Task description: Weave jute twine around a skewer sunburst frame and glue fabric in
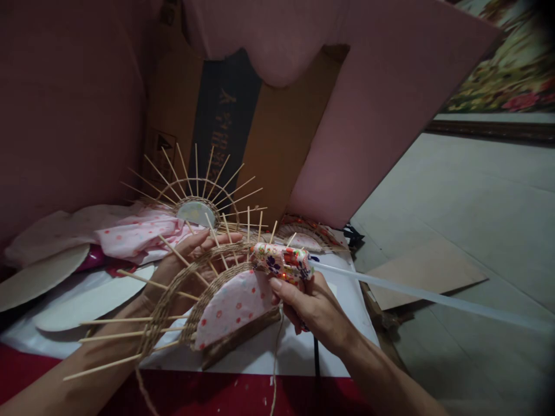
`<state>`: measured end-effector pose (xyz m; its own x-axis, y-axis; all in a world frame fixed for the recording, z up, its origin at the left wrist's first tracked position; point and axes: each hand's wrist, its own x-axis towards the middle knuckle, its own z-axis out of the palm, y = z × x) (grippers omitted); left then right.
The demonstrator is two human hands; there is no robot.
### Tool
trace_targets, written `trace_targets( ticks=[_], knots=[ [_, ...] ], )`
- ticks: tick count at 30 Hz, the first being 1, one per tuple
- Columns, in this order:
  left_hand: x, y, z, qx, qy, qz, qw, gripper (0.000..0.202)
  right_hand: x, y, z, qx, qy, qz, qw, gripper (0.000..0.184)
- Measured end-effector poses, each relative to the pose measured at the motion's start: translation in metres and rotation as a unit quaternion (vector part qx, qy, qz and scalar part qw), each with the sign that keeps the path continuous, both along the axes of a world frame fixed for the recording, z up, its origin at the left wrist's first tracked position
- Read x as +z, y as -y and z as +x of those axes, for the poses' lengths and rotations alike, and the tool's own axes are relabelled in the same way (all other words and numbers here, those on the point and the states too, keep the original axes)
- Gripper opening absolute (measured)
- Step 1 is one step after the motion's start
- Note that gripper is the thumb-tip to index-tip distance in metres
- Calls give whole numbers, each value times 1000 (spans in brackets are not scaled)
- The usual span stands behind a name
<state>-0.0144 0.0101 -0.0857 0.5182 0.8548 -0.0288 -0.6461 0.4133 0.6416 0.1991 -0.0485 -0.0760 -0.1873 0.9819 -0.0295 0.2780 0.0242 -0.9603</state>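
Observation:
A half-round woven piece (171, 300) of twisted natural cord and thin wooden sticks lies over my left forearm, its flat centre covered in pink dotted cloth (234, 303). My left hand (191, 260) is behind it, supporting it from the back with its fingers reaching toward the upper rim, partly hidden by the cord. My right hand (306, 303) grips a flower-patterned glue gun (281, 260) at the piece's right end. A small orange light glows on the gun. A long translucent glue stick (411, 292) runs out of its back to the right. The nozzle is hidden.
Another stick-and-cord half-round (196, 211) stands behind, beside crumpled pink dotted cloth (134, 234). White oval boards (95, 297) lie at left. A third cloth-centred piece (303, 238) rests at the back. A cardboard box (286, 121) leans behind; a brown board (427, 274) lies on the tiled floor.

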Motion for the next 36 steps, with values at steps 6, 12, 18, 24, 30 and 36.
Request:
trace_targets(
  ticks=[6, 12, 18, 24, 30, 36],
  knots=[
    [1, -1, 0, -20, -28, -22, 999, 49, 1, -1, -1, 3, 2, -7, 1000, 39],
    [1, -2, -1, -14, -37, -37, 999, 48, 1, 1, -1, -1, -4, -4, 1000, 40],
    [-1, -3, -2, -32, -21, -41, 998, 49, 5, 4, -2, -15, 23, -17, 999, 39],
    [3, -1, -1, -23, -22, -50, 998, 50, 6, 5, -2, -15, 12, -9, 1000, 38],
    [5, 0, -1, -17, -27, -63, 997, 52, 2, 6, -6, -15, -72, 5, 997, 35],
    [8, -1, -1, -2, -26, -87, 996, 54, -2, 15, 2, -98, -128, 53, 985, 35]
  ],
)
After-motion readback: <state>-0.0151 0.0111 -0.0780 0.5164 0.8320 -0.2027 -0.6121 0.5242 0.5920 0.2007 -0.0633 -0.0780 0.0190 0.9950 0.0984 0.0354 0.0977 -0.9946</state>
